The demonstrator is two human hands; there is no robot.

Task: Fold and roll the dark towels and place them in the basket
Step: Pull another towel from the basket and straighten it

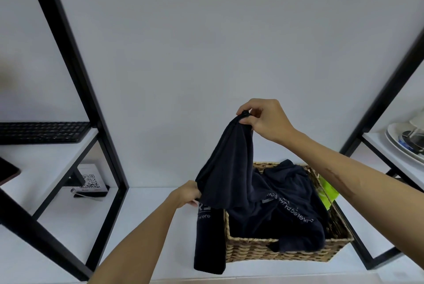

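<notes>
Right hand (267,121) pinches the top corner of a dark towel (226,164), held high at about 12 o'clock above the wicker basket (286,250). Left hand (187,194) grips the same towel's lower edge at 9 o'clock of the basket, just beside its left rim. Both hands clamped on cloth, well apart. Towel's long axis runs diagonal, upper right down to lower left, its tail hanging outside the basket's left wall toward the white table (142,238). More dark towels (286,210) sit crumpled inside the basket, printed lettering showing, unrolled. Green item (327,193) at basket's 2 o'clock edge. Judgement: towel needs clear table to fold, and that lies at 9 o'clock, so the left hand is nearer and should lead; right hand must come down and across
</notes>
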